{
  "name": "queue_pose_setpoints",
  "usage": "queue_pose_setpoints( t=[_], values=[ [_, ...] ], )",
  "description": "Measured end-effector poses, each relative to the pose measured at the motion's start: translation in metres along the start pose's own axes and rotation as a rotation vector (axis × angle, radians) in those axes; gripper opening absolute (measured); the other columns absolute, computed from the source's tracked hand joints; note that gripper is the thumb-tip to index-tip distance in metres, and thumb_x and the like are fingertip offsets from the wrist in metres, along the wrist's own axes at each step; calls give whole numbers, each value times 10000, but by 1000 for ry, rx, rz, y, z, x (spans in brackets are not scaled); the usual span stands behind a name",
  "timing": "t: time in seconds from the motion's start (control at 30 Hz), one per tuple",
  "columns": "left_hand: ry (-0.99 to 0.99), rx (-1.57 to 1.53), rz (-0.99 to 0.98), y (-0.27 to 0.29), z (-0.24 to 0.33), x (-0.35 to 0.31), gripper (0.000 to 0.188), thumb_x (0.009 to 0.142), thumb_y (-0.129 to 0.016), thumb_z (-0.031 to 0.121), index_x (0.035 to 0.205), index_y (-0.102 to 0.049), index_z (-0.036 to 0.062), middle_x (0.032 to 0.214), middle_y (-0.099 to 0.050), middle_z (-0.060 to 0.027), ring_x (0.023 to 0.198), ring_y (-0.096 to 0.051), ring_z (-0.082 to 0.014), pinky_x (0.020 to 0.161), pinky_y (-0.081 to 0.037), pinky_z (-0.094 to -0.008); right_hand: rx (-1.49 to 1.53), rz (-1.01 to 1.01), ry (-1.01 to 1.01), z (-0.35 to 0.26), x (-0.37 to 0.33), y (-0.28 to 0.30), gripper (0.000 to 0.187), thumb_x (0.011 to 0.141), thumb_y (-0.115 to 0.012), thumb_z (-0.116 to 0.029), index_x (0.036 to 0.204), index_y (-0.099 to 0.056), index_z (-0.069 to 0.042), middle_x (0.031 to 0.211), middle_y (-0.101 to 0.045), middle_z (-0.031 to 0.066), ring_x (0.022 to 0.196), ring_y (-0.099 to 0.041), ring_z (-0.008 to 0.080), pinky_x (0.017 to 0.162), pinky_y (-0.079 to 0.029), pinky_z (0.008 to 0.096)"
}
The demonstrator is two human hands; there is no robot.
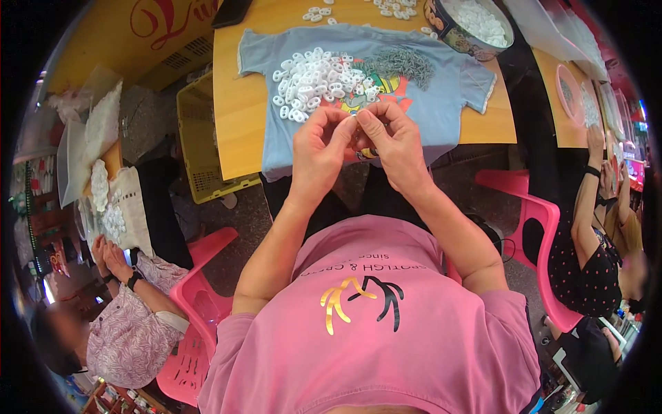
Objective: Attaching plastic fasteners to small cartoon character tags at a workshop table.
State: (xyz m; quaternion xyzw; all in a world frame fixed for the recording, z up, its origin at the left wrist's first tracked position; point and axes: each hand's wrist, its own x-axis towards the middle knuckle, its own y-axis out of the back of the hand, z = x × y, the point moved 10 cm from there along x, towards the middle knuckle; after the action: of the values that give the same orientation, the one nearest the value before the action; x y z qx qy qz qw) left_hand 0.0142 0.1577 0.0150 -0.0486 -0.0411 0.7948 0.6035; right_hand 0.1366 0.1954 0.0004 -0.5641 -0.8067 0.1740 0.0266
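My left hand [321, 141] and my right hand [393, 141] meet over the near edge of a blue-grey T-shirt [448, 103] spread on the table. Thumbs and forefingers of both are pinched together, fingertip to fingertip. A whitish speck shows between them, too small and covered to name. Just beyond my left hand lies a heap of small white plastic pieces [303, 79], many with two holes. To its right, past my right hand, is a pile of small grey metal parts [403, 63], thin and tangled-looking.
More white pieces [393, 8] lie on the wooden table [238, 131] at the far side, near a round tin [476, 27] filled with white bits. A yellow crate [196, 138] stands left of the table. Pink chairs [545, 221] and people working flank me on both sides.
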Motion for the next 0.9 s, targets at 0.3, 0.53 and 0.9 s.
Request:
queue_pose_setpoints(
  t=[0.3, 0.53, 0.9],
  values=[
    [113, -156, -96, 1, -2, 0, 155, 924, -626, 155, 944, -593, 4, 780, -614, -8, 707, -567, -56, 654, -465, -208, -385, -207, 180, -45, 5, -3, 179, 964, -549, -114, 1077, -595, 18, 852, -621, 38, 693, -573, 78, 621, -482, 231],
    [114, -134, -149, -4, 2, -5, 166, 934, -616, 168, 933, -585, 5, 771, -608, -4, 714, -565, -53, 653, -468, -212, -855, -372, 724, -88, -7, -33, 114, 848, -649, -12, 948, -603, 15, 842, -617, 100, 709, -598, 210, 622, -475, 303],
    [35, -85, -61, -3, 17, -24, 109, 933, -605, 97, 935, -571, -7, 790, -604, -9, 719, -566, -56, 653, -476, -201, -830, -287, 792, -85, -26, -40, 99, 837, -646, 0, 859, -551, 9, 763, -571, 120, 676, -569, 285, 588, -454, 355]
  ],
)
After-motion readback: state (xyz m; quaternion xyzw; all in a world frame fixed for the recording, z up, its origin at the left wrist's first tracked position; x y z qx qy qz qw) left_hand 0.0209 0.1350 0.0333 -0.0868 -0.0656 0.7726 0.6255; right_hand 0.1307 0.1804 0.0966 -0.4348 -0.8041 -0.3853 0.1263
